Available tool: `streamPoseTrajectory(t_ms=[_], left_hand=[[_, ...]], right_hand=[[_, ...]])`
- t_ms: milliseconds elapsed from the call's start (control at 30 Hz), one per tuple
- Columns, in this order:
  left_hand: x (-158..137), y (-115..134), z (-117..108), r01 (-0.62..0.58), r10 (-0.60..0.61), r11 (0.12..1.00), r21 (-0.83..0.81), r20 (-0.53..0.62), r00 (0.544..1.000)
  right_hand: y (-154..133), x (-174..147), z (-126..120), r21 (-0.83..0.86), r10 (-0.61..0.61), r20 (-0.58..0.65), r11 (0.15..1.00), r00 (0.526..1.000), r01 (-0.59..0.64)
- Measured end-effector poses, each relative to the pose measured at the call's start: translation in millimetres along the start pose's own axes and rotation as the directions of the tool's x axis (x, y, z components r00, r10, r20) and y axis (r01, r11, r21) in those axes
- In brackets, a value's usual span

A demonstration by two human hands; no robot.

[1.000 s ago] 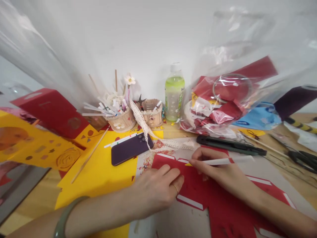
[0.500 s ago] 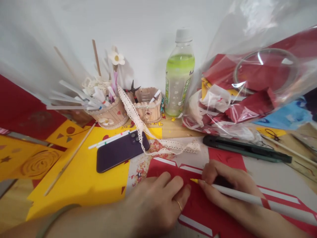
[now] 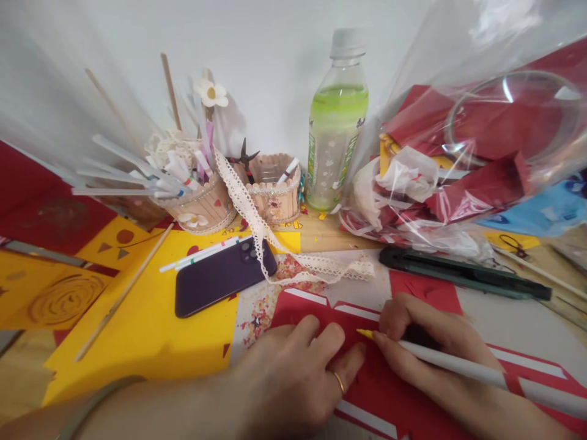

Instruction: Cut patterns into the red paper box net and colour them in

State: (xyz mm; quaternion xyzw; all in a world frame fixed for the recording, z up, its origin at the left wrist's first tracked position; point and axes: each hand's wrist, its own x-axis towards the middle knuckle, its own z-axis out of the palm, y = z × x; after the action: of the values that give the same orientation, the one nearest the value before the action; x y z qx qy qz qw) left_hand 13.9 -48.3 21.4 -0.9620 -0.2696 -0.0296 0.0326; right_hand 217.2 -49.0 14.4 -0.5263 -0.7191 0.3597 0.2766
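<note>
My right hand (image 3: 426, 348) is closed around a white marker (image 3: 463, 366) with a red band. The marker's yellow tip points left, close to the red paper (image 3: 380, 391); whether it touches is not clear. White strips run along the paper's edges. On the same paper rests my left hand (image 3: 298, 373), fingers bent and a little apart, pressing from above, with a ring on one finger. Its thumb is hidden. Just beyond the hands lie a white lace ribbon (image 3: 316, 269), a dark purple phone (image 3: 215, 281) and a dark green utility knife (image 3: 463, 275).
A green-topped drink bottle (image 3: 338, 122) stands by the wall. To its left are two wooden-slat pots, one with a paper flower (image 3: 211, 93) and white pens, the other (image 3: 275, 198) holding pliers. A clear plastic bag (image 3: 458, 171) of paper scraps is at right. Yellow paper (image 3: 192, 342) covers the left.
The view has shifted slightly. My left hand's ring finger reaches a bit further right across the red paper. The marker tip stays near the same spot, still in my right hand.
</note>
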Motion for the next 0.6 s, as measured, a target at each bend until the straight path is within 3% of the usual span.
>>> streamPoseTrajectory(t_ms=[300,600], left_hand=[[0.9,1.6,6.4,0.075,-0.076,0.997,-0.022,-0.058,0.995],[-2.5,1.7,2.2,0.079,-0.080,0.995,-0.067,-0.018,0.997]], right_hand=[[6.5,-3.4,1.5,-0.029,-0.031,0.025,0.999,0.999,0.031],[2.9,-2.4,1.1,-0.066,-0.016,0.056,0.998,0.998,0.019]])
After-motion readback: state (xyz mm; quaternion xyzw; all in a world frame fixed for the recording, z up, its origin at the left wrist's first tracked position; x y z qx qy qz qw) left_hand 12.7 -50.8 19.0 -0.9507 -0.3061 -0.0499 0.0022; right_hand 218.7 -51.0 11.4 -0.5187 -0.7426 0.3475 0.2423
